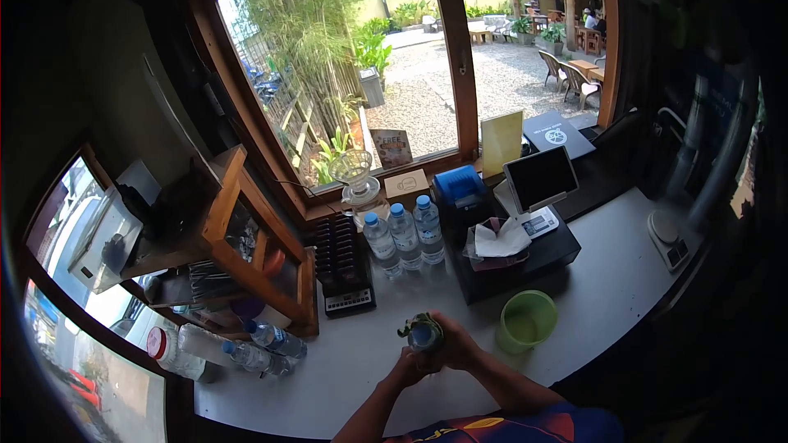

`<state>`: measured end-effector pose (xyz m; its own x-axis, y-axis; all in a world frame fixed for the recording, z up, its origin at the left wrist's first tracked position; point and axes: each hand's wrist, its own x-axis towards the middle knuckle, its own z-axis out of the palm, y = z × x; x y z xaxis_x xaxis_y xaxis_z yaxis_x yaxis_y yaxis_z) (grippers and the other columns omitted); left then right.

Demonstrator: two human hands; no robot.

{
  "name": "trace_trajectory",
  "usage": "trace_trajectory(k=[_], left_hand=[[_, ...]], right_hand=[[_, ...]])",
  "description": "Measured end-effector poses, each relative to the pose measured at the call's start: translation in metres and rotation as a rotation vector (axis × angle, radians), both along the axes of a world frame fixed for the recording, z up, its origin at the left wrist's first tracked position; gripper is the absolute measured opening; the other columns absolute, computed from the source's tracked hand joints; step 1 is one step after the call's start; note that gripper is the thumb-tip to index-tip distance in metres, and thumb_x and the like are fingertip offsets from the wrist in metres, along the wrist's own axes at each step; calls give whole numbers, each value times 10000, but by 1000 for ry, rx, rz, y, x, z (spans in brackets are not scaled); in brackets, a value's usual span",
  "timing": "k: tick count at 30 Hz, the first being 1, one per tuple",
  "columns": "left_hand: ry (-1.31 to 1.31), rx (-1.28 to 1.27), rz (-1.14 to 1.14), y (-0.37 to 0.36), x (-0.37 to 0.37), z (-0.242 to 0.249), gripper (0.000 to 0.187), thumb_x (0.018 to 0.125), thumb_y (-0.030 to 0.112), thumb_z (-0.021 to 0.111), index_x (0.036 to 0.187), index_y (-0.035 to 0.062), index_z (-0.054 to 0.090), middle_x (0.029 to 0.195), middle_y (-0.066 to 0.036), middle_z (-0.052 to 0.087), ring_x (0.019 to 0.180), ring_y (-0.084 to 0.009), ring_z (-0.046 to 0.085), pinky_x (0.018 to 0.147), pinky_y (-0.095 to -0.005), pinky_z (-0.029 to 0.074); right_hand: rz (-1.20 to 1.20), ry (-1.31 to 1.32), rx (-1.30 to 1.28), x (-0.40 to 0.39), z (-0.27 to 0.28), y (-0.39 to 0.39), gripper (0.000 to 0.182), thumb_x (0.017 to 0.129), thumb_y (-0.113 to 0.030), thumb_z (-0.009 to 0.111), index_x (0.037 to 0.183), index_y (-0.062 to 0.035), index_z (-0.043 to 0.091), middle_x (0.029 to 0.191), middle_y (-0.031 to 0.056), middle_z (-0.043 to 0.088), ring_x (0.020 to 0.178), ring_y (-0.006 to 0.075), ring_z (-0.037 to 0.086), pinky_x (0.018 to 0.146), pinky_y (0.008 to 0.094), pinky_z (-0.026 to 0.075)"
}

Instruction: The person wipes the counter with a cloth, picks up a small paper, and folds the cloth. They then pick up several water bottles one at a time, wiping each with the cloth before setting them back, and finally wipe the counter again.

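Both hands are together in front of my body, above the white counter (353,385). My right hand (453,343) is closed around the upper side of a bluish, round-topped container (423,336); its exact kind is hard to make out. A green patterned cloth (428,318) lies around its far rim, against my right fingers. Lower down, my left hand (408,367) is closed at the container's near side, its fingers partly hidden. A light-green plastic tub (527,321) stands to the right of my hands.
Three capped water bottles (405,234) stand beyond my hands, beside a black rack (339,262). A tablet (542,178) and tissues (501,239) sit on a black box (525,269). More bottles (254,353) lie left near a wooden shelf (258,254). A small scale (667,238) is far right.
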<state>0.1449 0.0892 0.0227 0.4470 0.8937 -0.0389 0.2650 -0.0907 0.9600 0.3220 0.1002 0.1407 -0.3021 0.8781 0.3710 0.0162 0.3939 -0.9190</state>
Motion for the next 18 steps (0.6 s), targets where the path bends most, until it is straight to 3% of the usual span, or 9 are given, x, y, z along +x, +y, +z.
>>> trace_trajectory(k=[1,4,5,9,12,15,18], left_hand=[[-85,-165,-3,3,1,5,365,797,145,805,1091,19,629,1109,-84,676,952,-189,665,808,-357,550],[67,-85,-179,7,3,26,356,846,190,797,1135,54,642,1119,-52,636,1008,-166,617,861,-347,528],[5,-106,-185,8,3,22,361,855,200,792,1148,54,641,1123,-56,633,1023,-162,608,871,-345,522],[39,-90,-137,-1,9,33,414,864,214,791,1203,47,622,1148,-60,621,1039,-153,584,887,-341,510],[13,-103,-106,-8,12,34,446,850,180,785,1228,46,590,1149,-52,604,1021,-150,573,878,-339,509],[-18,-115,-75,-10,15,32,471,825,136,784,1231,46,562,1141,-56,591,1006,-179,584,871,-330,506],[41,126,-42,-7,10,-3,472,809,139,795,1214,42,573,1103,-99,629,1009,-230,627,879,-341,515]], right_hand=[[62,65,-57,0,16,3,438,729,-212,904,1045,-63,640,894,56,682,827,159,663,779,324,538],[324,-188,109,8,46,16,302,756,-201,871,954,-74,682,838,69,695,798,183,681,751,320,532],[364,-178,85,6,49,17,239,751,-199,852,894,-82,700,829,85,708,790,205,694,728,331,528],[375,-173,-1,16,30,21,395,648,-90,833,1014,-57,690,993,86,734,910,207,708,820,328,538],[332,-22,-32,16,11,13,432,658,-112,862,1042,-35,680,1008,78,729,930,182,691,862,322,532],[290,222,-227,10,-15,7,520,665,-174,906,1095,-21,656,1082,79,701,1009,173,655,937,335,506],[357,327,-209,12,-34,8,701,652,-194,935,1233,-28,579,1190,90,641,1139,191,599,1012,356,466]])
